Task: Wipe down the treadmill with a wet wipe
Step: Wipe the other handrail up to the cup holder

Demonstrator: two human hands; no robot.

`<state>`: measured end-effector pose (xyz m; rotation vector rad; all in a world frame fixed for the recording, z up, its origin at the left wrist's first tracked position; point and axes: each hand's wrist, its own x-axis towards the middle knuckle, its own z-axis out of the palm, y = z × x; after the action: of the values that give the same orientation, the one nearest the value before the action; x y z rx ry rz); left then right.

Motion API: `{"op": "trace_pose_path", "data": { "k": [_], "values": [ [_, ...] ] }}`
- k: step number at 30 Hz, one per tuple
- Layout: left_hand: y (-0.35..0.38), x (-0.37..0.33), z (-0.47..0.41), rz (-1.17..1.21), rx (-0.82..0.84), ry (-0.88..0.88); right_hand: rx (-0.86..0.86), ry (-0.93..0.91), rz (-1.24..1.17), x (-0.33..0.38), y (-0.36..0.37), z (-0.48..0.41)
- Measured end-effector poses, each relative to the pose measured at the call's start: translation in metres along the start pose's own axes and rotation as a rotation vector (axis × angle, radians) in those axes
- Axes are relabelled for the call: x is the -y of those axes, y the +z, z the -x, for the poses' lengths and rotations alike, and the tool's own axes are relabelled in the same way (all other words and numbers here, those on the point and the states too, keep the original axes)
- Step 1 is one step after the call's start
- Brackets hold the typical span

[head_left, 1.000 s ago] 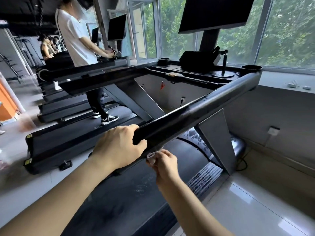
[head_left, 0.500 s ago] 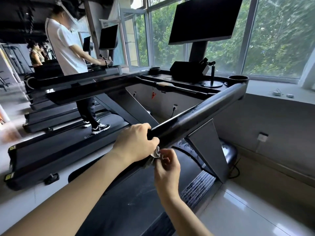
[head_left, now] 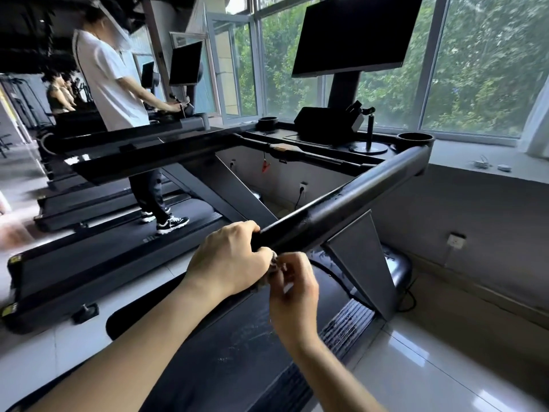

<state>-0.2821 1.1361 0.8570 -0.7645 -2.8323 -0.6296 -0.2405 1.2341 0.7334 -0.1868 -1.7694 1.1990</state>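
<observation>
A black treadmill stands in front of me, its right handrail (head_left: 350, 203) running from the console down toward my hands. My left hand (head_left: 228, 260) is curled over the near end of that rail. Just beneath it my right hand (head_left: 292, 288) pinches a small crumpled wet wipe (head_left: 274, 261), pressed against the underside of the rail end between both hands. Most of the wipe is hidden by my fingers. The running belt (head_left: 225, 352) lies below my arms.
The console (head_left: 320, 126) with a dark screen (head_left: 353, 34) sits ahead under the windows. A person in a white shirt (head_left: 110, 81) walks on the neighbouring treadmill at left. A grey ledge and a wall socket (head_left: 456, 240) are on the right, over glossy floor tiles.
My view has shifted slightly. My hands have stayed at the rail end, and my right hand has come up closer to the left, working the wipe at the rail's underside.
</observation>
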Motion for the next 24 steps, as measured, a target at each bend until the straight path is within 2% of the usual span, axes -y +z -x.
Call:
{"op": "trace_pose_path", "data": {
  "k": [3,7,9,10,14,17,20,24],
  "values": [
    [0.002,0.001,0.001,-0.018,0.004,0.013,-0.024,-0.191,0.162,-0.013,-0.023,-0.050],
    [0.002,0.001,0.002,-0.030,0.011,0.026,-0.164,-0.066,0.361,-0.031,-0.040,-0.122],
    [0.001,0.001,0.001,-0.033,0.010,0.026,-0.191,-0.013,0.410,-0.026,-0.036,-0.124],
    [0.002,0.002,0.001,-0.031,0.008,0.025,-0.182,-0.045,0.429,-0.018,-0.029,-0.115],
    [0.002,0.005,0.000,-0.015,-0.002,0.027,0.121,-0.382,0.333,0.014,-0.006,-0.052],
    [0.002,0.009,0.000,-0.010,-0.005,0.032,0.193,-0.521,0.340,0.008,-0.017,-0.062],
    [0.001,0.006,0.000,-0.001,0.010,0.019,0.094,-0.487,0.481,-0.019,-0.040,-0.100],
    [-0.002,-0.001,0.005,0.003,0.011,-0.009,-0.031,-0.230,0.592,-0.061,-0.073,-0.154]
  ]
}}
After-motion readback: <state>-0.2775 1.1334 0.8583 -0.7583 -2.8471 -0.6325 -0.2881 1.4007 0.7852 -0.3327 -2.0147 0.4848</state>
